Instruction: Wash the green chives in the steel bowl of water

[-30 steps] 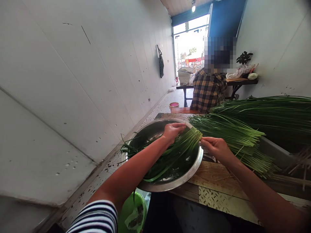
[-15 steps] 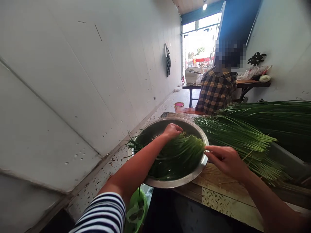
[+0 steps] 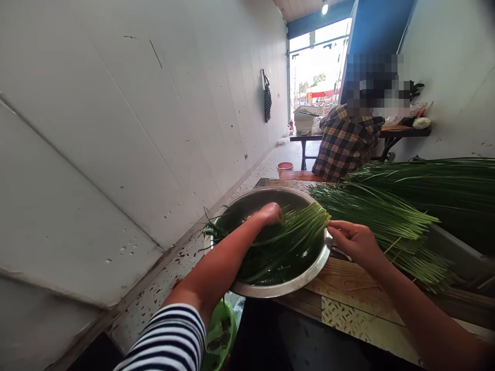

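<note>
On our desk [image 3: 348, 283]: heaped greens [image 3: 386, 216]; below, green bin [image 3: 229, 332] — metal basin [image 3: 309, 281]: stalks [image 3: 299, 232], left hand [image 3: 269, 214] within; right hand [image 3: 356, 243] beside it — both grips unclear to us

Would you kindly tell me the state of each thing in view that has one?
Metal basin: upright, holding chives.
Chives in the basin: stem ends gathered at the right, some leaves over the left rim.
Left hand: in the basin among the chives, fingers hidden.
Right hand: by the stem ends, grip unclear.
Chives beside the basin: lying in a pile.
Checkered cloth: hanging up.
Bulb: lit.
Green bucket: partly hidden.
</note>
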`<state>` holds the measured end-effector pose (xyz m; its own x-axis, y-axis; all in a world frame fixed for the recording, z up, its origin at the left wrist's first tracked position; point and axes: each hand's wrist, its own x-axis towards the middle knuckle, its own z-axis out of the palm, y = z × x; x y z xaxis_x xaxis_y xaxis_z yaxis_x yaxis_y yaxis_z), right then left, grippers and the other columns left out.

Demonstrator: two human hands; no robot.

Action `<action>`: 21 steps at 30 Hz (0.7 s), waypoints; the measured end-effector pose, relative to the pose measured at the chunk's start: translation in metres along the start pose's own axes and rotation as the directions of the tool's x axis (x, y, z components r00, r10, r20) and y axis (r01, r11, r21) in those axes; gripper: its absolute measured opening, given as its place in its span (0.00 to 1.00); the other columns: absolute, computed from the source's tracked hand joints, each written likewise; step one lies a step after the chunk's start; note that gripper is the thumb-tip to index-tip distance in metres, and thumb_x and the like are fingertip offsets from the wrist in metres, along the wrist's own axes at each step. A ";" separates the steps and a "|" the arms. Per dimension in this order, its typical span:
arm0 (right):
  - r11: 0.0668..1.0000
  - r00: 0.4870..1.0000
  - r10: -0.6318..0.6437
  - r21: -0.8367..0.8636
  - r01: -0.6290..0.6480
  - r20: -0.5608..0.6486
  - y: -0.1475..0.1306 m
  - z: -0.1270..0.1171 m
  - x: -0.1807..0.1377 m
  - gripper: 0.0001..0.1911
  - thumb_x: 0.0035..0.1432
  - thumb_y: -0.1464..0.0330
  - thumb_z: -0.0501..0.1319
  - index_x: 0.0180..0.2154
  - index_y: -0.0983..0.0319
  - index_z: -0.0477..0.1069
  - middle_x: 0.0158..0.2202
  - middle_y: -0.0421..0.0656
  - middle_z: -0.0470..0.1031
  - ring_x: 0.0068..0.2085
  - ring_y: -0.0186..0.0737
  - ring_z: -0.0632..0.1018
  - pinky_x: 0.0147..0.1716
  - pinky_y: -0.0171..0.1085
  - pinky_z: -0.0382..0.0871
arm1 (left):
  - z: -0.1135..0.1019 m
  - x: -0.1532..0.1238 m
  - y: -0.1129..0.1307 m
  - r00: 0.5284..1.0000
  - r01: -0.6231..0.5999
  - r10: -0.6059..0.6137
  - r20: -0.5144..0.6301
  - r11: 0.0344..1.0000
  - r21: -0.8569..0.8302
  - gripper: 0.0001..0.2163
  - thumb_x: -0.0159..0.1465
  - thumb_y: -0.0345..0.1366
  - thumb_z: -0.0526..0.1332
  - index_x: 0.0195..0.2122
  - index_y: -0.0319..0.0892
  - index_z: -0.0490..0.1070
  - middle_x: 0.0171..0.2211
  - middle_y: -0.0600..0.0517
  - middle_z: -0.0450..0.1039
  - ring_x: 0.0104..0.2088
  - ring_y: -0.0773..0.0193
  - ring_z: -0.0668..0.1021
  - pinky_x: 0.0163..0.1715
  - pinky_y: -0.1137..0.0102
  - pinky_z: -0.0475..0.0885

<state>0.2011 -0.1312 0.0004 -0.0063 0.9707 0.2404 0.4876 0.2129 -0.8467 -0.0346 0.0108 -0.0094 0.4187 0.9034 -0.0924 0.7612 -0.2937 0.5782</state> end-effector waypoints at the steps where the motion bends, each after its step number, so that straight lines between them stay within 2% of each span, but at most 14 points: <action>1: 0.999 1.000 0.021 0.025 -0.021 0.007 0.000 0.000 0.002 0.20 0.53 0.57 0.58 0.38 0.65 0.78 0.19 0.39 0.69 0.19 0.30 0.63 0.18 0.31 0.56 | -0.001 0.000 -0.001 1.000 0.006 -0.006 -0.015 1.000 -0.007 0.05 0.40 0.25 0.67 0.14 0.42 0.75 0.11 0.56 0.64 0.17 0.70 0.65 0.23 0.72 0.62; 5: 0.984 0.992 0.122 0.124 -0.126 0.042 0.000 -0.001 0.005 0.22 0.51 0.56 0.59 0.38 0.67 0.78 0.16 0.39 0.67 0.18 0.30 0.63 0.16 0.31 0.55 | -0.006 0.001 -0.004 0.995 0.037 -0.043 -0.093 0.997 -0.066 0.03 0.41 0.29 0.69 0.15 0.41 0.76 0.10 0.56 0.63 0.17 0.71 0.64 0.24 0.72 0.64; 8: 0.969 0.983 0.176 0.166 -0.184 0.057 0.002 0.000 0.007 0.25 0.50 0.55 0.60 0.39 0.69 0.77 0.14 0.36 0.62 0.16 0.28 0.60 0.15 0.31 0.53 | -0.005 0.003 -0.006 0.991 0.045 -0.060 -0.120 0.991 -0.127 0.02 0.42 0.28 0.67 0.17 0.40 0.77 0.13 0.54 0.67 0.19 0.70 0.66 0.26 0.72 0.65; 13: 0.957 0.977 0.207 0.195 -0.214 0.059 0.004 0.002 0.008 0.26 0.47 0.54 0.60 0.39 0.70 0.76 0.14 0.35 0.61 0.17 0.27 0.58 0.16 0.30 0.49 | -0.001 0.002 -0.001 0.985 0.019 -0.075 -0.153 0.941 -0.339 0.11 0.43 0.24 0.64 0.27 0.41 0.81 0.18 0.53 0.72 0.22 0.68 0.70 0.28 0.73 0.67; 17: 0.949 0.977 0.203 0.232 -0.212 0.062 0.007 0.004 0.009 0.26 0.47 0.53 0.61 0.38 0.69 0.76 0.16 0.36 0.63 0.17 0.26 0.57 0.16 0.30 0.48 | 0.000 -0.001 0.006 0.995 0.003 -0.047 -0.085 0.893 -0.451 0.12 0.47 0.33 0.67 0.34 0.41 0.81 0.23 0.51 0.75 0.24 0.67 0.72 0.28 0.72 0.68; 21: 0.949 0.978 0.195 0.239 -0.206 0.068 0.009 0.004 0.009 0.27 0.47 0.53 0.60 0.39 0.69 0.76 0.15 0.34 0.59 0.18 0.26 0.56 0.16 0.30 0.47 | 0.003 0.002 0.010 0.993 -0.048 -0.008 -0.115 0.875 -0.482 0.13 0.49 0.40 0.68 0.33 0.39 0.80 0.27 0.48 0.77 0.26 0.67 0.73 0.30 0.72 0.69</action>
<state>0.2015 -0.1198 -0.0071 0.0298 0.9988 0.0381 0.2549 0.0293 -0.9665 -0.0245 0.0087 -0.0066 0.3531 0.9356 -0.0036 0.4071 -0.1501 0.9010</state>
